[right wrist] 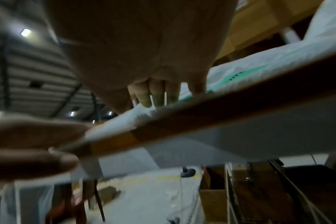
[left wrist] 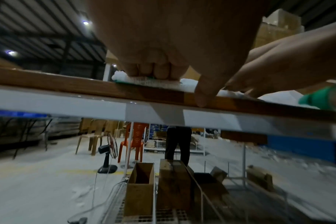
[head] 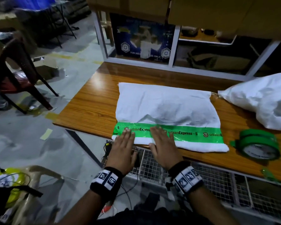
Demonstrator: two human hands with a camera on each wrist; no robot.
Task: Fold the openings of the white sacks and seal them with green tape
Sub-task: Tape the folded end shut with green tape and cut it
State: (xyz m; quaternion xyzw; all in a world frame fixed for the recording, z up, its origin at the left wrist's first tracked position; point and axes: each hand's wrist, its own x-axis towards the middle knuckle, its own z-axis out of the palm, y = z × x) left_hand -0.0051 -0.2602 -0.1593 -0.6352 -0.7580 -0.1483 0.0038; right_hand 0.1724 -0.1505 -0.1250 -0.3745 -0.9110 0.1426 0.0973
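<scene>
A white sack (head: 165, 108) lies flat on the wooden counter (head: 91, 101), its folded opening along the near edge. A strip of green tape (head: 185, 133) runs the full width of the fold, so folding and taping of this sack appear done. Both hands lie flat, fingers straight, pressing the strip: the left hand (head: 122, 147) near its left end, the right hand (head: 163, 146) just beside it. Neither holds anything. The right portion of the strip looks not yet smoothed. A second white sack (head: 263, 101) at the far right shows no tape; it likely remains. Two stacked tape rolls (head: 259, 143) rest right of the taped sack. The tape reads "udaanExpress". A blue poster (head: 143, 39) behind partly reads "FOR INDU… ONLY".
</scene>
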